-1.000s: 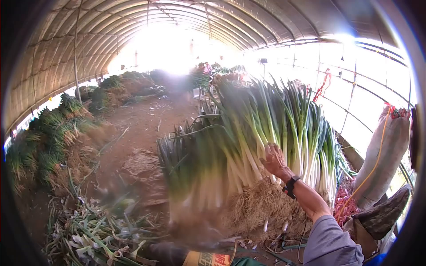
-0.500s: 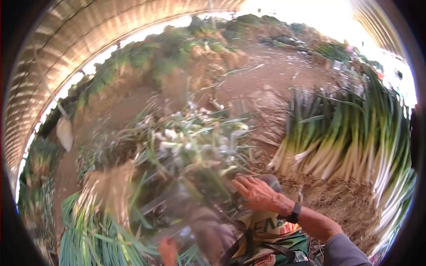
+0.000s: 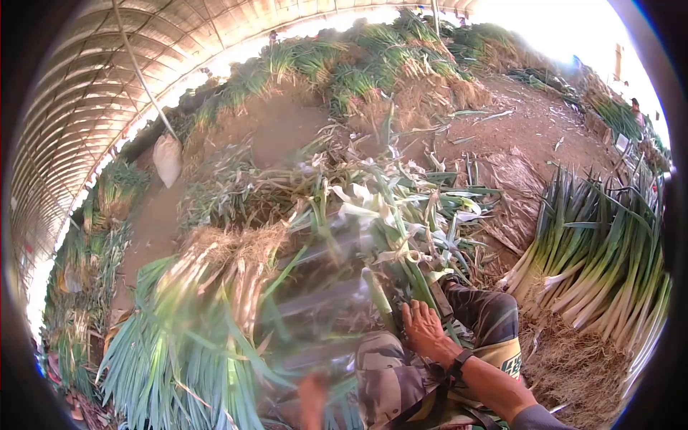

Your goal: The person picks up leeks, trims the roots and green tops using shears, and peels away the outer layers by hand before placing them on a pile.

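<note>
Swinging a bundle of green onions (image 3: 215, 301) across the lap, the person grips its stalks with the right hand (image 3: 423, 326), fingers curled around them just above the camouflage-clad knee (image 3: 494, 315); the left hand (image 3: 313, 401) shows only as a blur under the bundle's leaves, so whether it is clamped on anything cannot be told. The bundle lies left of that knee, roots up and leaves fanned low, while a stacked row of onions (image 3: 595, 258) stands to the knee's right and loose trimmings (image 3: 373, 201) lie beyond it. Judging by this, the step in hand is laying the bundle down, and the next move calls for a steadier two-handed hold.
</note>
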`<action>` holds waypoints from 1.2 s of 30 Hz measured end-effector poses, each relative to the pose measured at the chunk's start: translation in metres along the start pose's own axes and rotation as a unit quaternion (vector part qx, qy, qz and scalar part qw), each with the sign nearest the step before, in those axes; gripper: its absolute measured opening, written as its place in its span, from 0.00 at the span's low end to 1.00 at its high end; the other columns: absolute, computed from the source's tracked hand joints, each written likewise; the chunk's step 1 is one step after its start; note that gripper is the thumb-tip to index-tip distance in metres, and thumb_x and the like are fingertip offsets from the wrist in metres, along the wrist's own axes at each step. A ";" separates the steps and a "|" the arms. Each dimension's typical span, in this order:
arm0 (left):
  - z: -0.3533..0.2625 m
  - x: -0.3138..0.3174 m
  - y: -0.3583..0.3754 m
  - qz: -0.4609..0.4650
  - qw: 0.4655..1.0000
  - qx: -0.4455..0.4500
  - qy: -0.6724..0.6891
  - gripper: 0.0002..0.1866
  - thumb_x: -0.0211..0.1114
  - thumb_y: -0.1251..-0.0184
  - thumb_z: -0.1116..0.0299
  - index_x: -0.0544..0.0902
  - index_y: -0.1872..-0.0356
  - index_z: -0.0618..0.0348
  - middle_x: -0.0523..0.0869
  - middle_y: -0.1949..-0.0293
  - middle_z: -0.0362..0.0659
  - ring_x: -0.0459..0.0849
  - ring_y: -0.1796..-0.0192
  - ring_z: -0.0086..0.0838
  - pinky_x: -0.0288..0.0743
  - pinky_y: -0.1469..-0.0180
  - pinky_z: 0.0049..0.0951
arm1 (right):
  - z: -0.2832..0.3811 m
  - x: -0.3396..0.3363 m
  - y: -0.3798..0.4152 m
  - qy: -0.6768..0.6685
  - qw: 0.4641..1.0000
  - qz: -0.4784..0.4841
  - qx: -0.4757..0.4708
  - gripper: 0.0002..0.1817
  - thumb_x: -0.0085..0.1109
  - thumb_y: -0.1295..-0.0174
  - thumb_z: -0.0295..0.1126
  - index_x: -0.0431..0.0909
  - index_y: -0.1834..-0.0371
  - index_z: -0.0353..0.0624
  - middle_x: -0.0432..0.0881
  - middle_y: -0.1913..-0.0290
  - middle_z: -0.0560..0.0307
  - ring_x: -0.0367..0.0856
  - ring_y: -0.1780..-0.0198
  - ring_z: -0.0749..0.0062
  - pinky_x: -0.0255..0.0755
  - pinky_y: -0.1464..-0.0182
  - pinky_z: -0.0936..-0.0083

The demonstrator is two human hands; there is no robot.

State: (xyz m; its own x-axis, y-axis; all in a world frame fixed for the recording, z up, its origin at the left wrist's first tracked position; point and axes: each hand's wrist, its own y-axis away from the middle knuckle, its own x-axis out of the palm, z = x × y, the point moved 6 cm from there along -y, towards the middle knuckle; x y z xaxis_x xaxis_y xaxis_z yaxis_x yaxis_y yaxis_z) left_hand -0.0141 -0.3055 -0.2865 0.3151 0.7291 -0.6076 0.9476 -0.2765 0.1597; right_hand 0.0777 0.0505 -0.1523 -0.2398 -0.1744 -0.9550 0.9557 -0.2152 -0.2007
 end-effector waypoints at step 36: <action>-0.108 -0.005 -0.046 -0.118 0.957 0.196 -0.182 0.15 0.73 0.46 0.73 0.82 0.56 0.59 0.82 0.57 0.49 0.81 0.51 0.49 0.74 0.45 0.48 | -0.117 -0.101 -0.080 -0.392 0.892 0.136 0.181 0.11 0.59 0.35 0.29 0.81 0.54 0.33 0.83 0.74 0.49 0.86 0.73 0.67 0.82 0.71 0.68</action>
State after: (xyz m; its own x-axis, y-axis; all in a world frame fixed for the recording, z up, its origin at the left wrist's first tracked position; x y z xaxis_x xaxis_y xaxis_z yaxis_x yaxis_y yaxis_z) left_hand -0.0536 -0.2288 -0.2071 -0.0107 0.5541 -0.8324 0.8759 -0.3964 -0.2751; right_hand 0.0455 0.1980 -0.0659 -0.1878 -0.8550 -0.4833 0.9132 -0.3332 0.2345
